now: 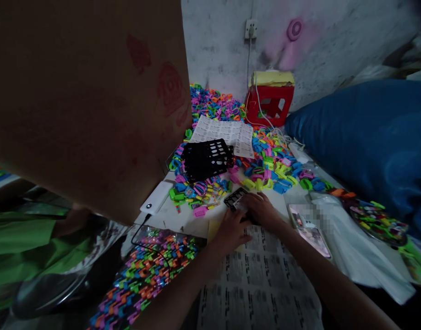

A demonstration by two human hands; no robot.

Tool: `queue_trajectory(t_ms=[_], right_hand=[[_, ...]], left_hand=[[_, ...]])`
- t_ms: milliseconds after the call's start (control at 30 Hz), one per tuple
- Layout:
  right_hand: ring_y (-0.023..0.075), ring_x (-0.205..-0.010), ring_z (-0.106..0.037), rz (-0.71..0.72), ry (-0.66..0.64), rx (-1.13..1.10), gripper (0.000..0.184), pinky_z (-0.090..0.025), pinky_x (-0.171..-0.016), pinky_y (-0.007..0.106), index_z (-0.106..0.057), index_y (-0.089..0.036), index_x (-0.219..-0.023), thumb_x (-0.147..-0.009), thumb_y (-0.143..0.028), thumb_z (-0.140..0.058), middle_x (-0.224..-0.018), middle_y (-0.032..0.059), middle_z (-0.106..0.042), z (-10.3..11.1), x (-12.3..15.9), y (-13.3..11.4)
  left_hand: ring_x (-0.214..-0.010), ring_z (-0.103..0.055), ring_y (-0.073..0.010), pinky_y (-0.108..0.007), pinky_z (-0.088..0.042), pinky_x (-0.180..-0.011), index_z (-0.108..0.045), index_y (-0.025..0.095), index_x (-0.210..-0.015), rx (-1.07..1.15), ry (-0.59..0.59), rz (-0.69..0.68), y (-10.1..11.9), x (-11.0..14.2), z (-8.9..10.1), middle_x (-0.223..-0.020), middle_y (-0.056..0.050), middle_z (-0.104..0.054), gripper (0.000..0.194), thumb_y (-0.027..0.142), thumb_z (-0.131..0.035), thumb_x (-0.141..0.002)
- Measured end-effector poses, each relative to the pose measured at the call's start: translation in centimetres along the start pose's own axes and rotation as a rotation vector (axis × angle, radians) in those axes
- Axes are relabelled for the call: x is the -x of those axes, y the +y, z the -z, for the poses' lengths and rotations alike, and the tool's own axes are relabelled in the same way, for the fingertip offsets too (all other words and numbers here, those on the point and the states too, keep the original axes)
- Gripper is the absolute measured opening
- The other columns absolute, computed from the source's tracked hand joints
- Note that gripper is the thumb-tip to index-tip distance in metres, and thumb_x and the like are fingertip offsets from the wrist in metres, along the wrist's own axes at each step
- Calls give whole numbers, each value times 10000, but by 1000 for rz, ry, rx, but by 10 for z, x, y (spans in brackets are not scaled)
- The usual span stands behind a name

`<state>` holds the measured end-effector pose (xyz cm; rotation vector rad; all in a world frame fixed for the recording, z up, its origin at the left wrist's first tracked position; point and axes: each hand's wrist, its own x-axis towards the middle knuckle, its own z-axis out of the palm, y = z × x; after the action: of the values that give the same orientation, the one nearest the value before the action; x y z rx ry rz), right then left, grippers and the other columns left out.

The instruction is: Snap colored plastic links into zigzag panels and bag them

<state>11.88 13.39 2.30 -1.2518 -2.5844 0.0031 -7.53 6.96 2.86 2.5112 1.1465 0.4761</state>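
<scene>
Beyond the printed sheet (258, 275), the slotted card (234, 200)'s near end is being covered by left hand (231, 229) and right hand (261, 209), fingers half-curled, grip unclear.

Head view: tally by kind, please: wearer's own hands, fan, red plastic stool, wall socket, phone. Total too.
Left hand and right hand: 2
Pink fan: 1
Red plastic stool: 1
Wall socket: 1
Phone: 1
Total: 6
</scene>
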Motion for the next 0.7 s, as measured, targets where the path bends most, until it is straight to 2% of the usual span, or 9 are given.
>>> queue_trajectory(t_ms=[100, 233, 367, 433, 533, 600, 700], right_hand=[[221, -1334, -416, -5, -60, -28, 452, -211, -1111, 539, -464, -278, -1381, -940, -208, -397, -1415, 61, -511, -5, 4, 1], [226, -1394, -326, -97, -88, -53, 471, -240, -1094, 561, -352, -238, -1451, -986, -281, -289, -1487, 87, -405, -21, 6, 3], [244, -1422, -261, -142, -73, -11, 524, -236, -1100, 559, -287, -182, -1479, -978, -333, -312, -1544, 116, -272, -32, 5, -1], [239, -1426, -250, -160, -72, 13, 545, -217, -1113, 552, -259, -166, -1488, -977, -348, -313, -1546, 121, -260, -33, 2, -5], [226, -1427, -250, -181, -77, 41, 543, -235, -1114, 531, -250, -158, -1490, -988, -363, -282, -1539, 122, -279, -30, -1, -7], [215, -1427, -250, -153, -79, 45, 532, -241, -1120, 508, -252, -148, -1489, -996, -350, -254, -1538, 121, -281, -27, 0, -6], [212, -1412, -289, -65, -77, 24, 501, -201, -1145, 495, -317, -178, -1470, -1001, -339, -256, -1513, 98, -343, -26, 8, -5]], left_hand=[[-1280, -422, -287, -533, -152, -1156, -586, 231, -1208, -9, -8, -13, 1, 3, -2, -1202, -89, -578, 434, 382, -675, -811], [-1302, -408, -283, -473, -257, -1136, -559, 215, -1247, -32, -16, -17, 4, 10, -5, -1348, -102, -501, 403, 344, -591, -867], [-1307, -415, -291, -442, -357, -1083, -389, 203, -1413, 7, 7, 46, 2, 11, -5, -1521, -120, -314, 650, 382, -624, -834], [-1324, -402, -295, -456, -337, -1097, -337, 169, -1443, -10, 30, 89, -1, 6, -4, -1523, -138, -320, 707, 456, -593, -849], [-1403, -294, -310, -508, -214, -1154, -375, 87, -1411, -102, 85, 214, -9, -2, -7, -1494, -187, -362, 680, 518, -491, -897], [-1433, -233, -312, -528, -164, -1164, -384, 52, -1398, -164, 96, 279, -13, -6, -9, -1494, -215, -351, 697, 536, -464, -903], [-1433, -244, -297, -519, -155, -1171, -404, 68, -1394, -234, 70, 274, -18, -8, -10, -1489, -210, -364, 705, 567, -448, -899]])
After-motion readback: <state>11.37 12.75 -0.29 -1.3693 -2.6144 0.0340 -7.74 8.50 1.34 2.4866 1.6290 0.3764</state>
